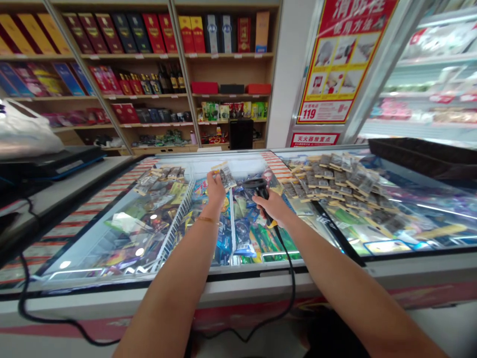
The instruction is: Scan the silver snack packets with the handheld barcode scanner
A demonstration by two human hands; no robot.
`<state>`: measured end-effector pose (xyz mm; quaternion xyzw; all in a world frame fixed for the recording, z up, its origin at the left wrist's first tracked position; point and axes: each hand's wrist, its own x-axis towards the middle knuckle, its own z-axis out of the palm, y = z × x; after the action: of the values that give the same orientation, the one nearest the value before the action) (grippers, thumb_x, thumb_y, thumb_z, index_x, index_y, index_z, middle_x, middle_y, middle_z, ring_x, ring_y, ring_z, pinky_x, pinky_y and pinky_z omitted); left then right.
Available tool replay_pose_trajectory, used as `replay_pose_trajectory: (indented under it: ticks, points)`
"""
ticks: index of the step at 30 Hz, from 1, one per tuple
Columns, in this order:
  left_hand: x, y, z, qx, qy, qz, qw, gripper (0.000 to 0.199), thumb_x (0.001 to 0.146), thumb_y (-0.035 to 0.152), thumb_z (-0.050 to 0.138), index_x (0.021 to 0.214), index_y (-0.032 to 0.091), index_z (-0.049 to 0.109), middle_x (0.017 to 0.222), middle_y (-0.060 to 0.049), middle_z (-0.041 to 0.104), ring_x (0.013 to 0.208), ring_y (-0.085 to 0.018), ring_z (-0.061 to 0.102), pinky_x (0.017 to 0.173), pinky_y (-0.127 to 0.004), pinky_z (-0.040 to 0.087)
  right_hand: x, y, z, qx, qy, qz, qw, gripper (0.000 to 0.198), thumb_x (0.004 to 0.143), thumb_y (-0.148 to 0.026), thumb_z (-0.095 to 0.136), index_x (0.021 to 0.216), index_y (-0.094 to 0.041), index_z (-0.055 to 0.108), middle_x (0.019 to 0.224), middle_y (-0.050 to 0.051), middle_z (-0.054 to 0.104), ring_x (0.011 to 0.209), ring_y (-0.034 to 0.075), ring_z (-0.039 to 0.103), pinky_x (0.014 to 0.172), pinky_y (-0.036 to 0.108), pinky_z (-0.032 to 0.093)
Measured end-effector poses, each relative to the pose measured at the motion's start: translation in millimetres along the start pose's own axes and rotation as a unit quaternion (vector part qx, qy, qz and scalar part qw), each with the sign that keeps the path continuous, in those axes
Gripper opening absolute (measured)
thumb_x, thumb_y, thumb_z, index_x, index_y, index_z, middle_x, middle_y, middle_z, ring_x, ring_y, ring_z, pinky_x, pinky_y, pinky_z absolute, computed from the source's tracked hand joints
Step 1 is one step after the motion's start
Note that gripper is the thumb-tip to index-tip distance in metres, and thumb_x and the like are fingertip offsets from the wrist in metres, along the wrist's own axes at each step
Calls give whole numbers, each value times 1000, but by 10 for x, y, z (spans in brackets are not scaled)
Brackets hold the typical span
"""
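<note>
Over the glass-topped chest freezer [261,272], my left hand [216,188] grips a small clear packet [225,174] with a tan edge and dark contents. My right hand [274,206] is wrapped round the handle of a black barcode scanner [258,186], its head turned towards the packet but apart from it. A black cable [290,268] runs down from the scanner's handle. Similar packets lie in a large pile [335,179] on the glass at the right, and a smaller pile [164,175] lies at the left. Colourful frozen packs [244,231] show beneath my hands.
A dark tray [410,158] rests at the back right of the freezer. On the left, a white plastic bag [28,130] sits on a black device beside the counter. Shelves [223,55] of boxes and bottles stand behind; a refrigerated display [428,94] is at the right.
</note>
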<state>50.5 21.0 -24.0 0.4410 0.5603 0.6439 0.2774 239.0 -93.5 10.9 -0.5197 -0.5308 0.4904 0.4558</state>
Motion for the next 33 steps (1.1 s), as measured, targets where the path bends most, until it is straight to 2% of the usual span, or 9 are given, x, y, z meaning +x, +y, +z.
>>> replay_pose_trajectory:
  ticks: [2, 5, 10, 13, 17, 20, 23, 33]
  points:
    - [-6, 13, -30, -27, 1, 0, 1000, 21, 96, 29, 50, 117, 26, 55, 94, -4, 66, 85, -15, 65, 72, -24, 56, -28, -16, 22, -6, -5, -7, 1000, 22, 82, -25, 70, 85, -22, 49, 52, -9, 52, 34, 9, 49, 34, 20, 36]
    - [-32, 58, -43, -58, -9, -39, 998, 21, 98, 30, 49, 118, 28, 51, 101, -3, 65, 83, -14, 64, 68, -23, 57, -61, -41, 49, -11, -13, -18, 1000, 23, 82, -26, 71, 84, -22, 48, 52, -9, 53, 34, 9, 48, 34, 20, 36]
    - [-87, 117, -36, -78, -22, -79, 994, 22, 97, 28, 49, 120, 28, 48, 112, -5, 61, 76, -12, 63, 64, -29, 61, -82, -59, 54, -17, -9, -22, 1000, 18, 83, -24, 67, 89, -21, 50, 54, -9, 53, 34, 10, 50, 33, 21, 37]
    - [-98, 102, -36, -116, -46, -91, 988, 32, 90, 23, 59, 120, 25, 49, 104, -4, 64, 77, -13, 65, 71, -35, 63, -75, -41, 43, -25, -10, -31, 999, 17, 84, -26, 66, 89, -21, 51, 55, -9, 53, 34, 10, 50, 33, 21, 38]
    - [-84, 46, -36, -160, -97, -97, 978, 33, 78, 18, 72, 106, 20, 56, 96, -4, 67, 87, -15, 68, 85, -42, 61, -62, -15, 41, -31, -12, -40, 999, 19, 82, -27, 67, 88, -21, 50, 54, -9, 53, 34, 10, 50, 34, 21, 38]
    - [-67, 3, -26, -160, -85, -99, 978, 24, 79, 19, 71, 99, 19, 57, 98, -4, 67, 94, -17, 68, 88, -44, 60, -63, -5, 48, -26, -16, -48, 998, 20, 82, -29, 67, 88, -21, 49, 54, -9, 53, 35, 9, 49, 34, 21, 38]
    - [-51, -32, -11, -154, -67, -103, 980, 19, 82, 18, 67, 98, 19, 56, 95, -4, 67, 93, -18, 69, 87, -44, 59, -74, -1, 52, -31, -24, -58, 998, 21, 82, -32, 67, 89, -21, 50, 55, -9, 53, 36, 10, 50, 35, 21, 39]
    - [-3, -93, 30, -147, -40, -107, 982, 19, 80, 18, 66, 97, 20, 57, 94, -4, 66, 89, -20, 69, 81, -42, 60, -96, -5, 42, -53, -27, -65, 996, 18, 83, -31, 65, 88, -21, 52, 57, -7, 53, 37, 10, 50, 36, 23, 40]
